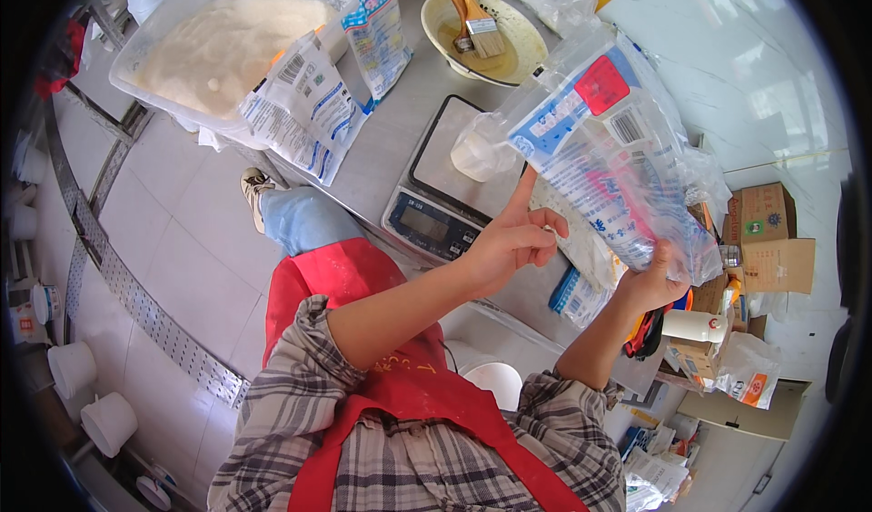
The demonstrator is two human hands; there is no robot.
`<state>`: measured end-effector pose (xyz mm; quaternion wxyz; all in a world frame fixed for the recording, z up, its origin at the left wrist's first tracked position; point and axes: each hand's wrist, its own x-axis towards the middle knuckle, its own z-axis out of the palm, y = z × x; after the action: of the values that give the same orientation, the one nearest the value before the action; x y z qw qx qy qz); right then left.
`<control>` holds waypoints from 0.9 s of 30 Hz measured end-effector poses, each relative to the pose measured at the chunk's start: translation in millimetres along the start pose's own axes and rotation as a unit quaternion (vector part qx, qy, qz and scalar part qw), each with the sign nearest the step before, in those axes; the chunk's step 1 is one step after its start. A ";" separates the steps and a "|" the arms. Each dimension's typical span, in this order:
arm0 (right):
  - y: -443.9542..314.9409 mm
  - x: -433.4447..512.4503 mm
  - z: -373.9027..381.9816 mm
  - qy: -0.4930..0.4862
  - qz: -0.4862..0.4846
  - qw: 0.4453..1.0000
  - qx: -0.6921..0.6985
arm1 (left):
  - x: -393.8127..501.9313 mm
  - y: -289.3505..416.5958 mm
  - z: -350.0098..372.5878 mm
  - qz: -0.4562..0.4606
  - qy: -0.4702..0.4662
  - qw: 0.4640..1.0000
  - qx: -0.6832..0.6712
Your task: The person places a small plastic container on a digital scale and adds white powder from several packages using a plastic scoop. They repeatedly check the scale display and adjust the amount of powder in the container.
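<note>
A large clear plastic bag (599,157) with blue and red print slants above the bench, and my right hand (654,282) grips its lower corner. My left hand (514,236) holds nothing; its index finger points up at the bag's left edge, the other fingers loosely bent. Whether that fingertip touches the plastic I cannot tell. Beneath the bag lies a digital kitchen scale (436,205) with a steel plate and a dark display panel. Over its plate is a small translucent container (479,154) that looks white inside, partly covered by the bag.
A plastic tub (129,69) of pale powder stands at the bench's left, beside a white printed pouch (306,110) and a blue-topped pouch (381,42). Behind the scale, a bowl (524,62) holds brushes (485,35) and yellowish liquid. Cardboard boxes (776,263) and a white bottle (695,326) crowd the right.
</note>
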<state>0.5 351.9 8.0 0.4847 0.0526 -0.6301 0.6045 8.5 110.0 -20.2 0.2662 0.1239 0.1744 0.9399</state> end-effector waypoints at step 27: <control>0.2 -0.4 2.8 0.000 0.000 1.000 -0.008 | 0.3 0.6 1.0 -0.003 -0.006 1.000 -0.008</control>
<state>-0.9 349.5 8.1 0.4852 0.0482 -0.6347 0.5995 8.3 110.0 -19.0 0.2708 0.1266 0.1660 0.9397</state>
